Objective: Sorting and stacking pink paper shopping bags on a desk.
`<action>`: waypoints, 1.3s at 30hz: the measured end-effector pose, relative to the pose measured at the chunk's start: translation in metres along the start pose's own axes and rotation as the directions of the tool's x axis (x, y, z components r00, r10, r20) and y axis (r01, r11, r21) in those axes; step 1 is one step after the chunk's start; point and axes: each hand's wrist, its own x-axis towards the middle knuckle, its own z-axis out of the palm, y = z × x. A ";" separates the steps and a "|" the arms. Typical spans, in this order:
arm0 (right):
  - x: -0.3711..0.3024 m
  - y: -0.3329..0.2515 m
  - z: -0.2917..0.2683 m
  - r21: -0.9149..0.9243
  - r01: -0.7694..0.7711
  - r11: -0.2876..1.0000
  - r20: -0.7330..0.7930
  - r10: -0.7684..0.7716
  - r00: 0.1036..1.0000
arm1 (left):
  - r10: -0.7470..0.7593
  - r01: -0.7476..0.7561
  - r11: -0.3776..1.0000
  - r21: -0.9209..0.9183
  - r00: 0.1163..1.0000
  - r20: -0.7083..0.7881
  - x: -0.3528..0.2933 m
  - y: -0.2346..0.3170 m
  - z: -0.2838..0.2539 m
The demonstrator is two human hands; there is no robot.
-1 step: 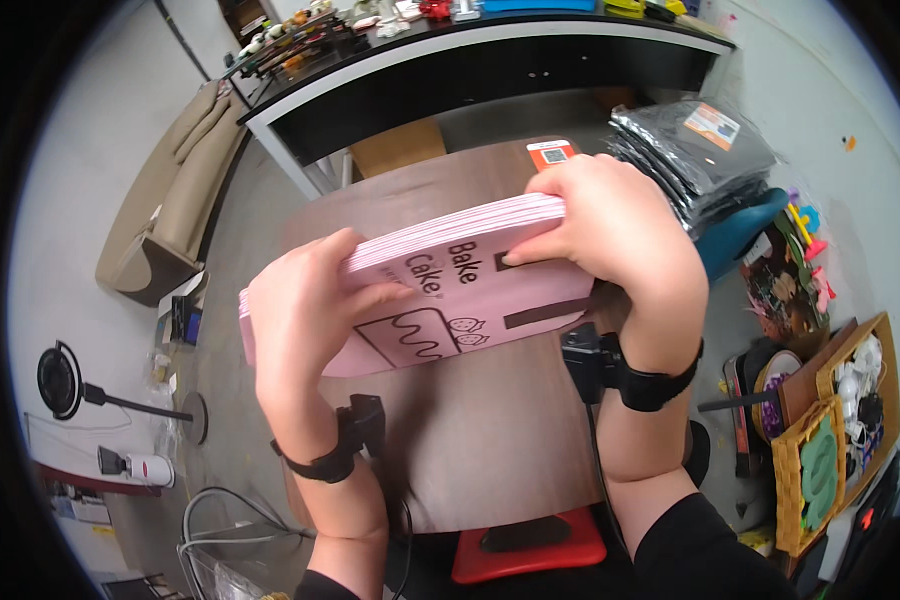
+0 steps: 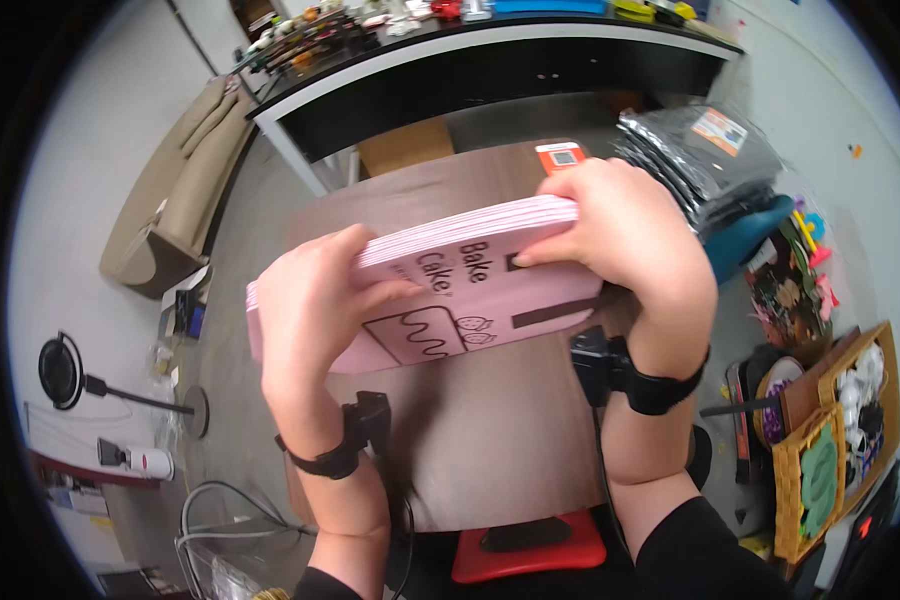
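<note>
Above the small wooden table, both hands hold a stack of flat pink printed cardboard. Several thin layers show along its upper edge. The face toward me carries black lettering, a cake drawing and dark strips. My left hand is closed on the left part, its thumb lying across the printed face. My right hand grips the upper right corner, thumb in front and fingers behind. The stack is tilted, and its back side is hidden. Black devices on straps sit on both wrists.
An orange and white card lies at the table's far edge. Plastic-wrapped dark packages are piled on a blue chair at the right. A black-fronted bench stands beyond. A red stool is near me, and woven baskets stand right.
The whole picture has shifted slightly to the right. Both hands keep the same hold on the pink cardboard stack.
</note>
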 end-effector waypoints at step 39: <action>-0.030 -0.047 0.021 -0.026 0.315 0.949 0.136 -0.308 0.941 | -0.273 0.273 0.962 -0.001 0.962 -0.016 -0.015 -0.034 -0.005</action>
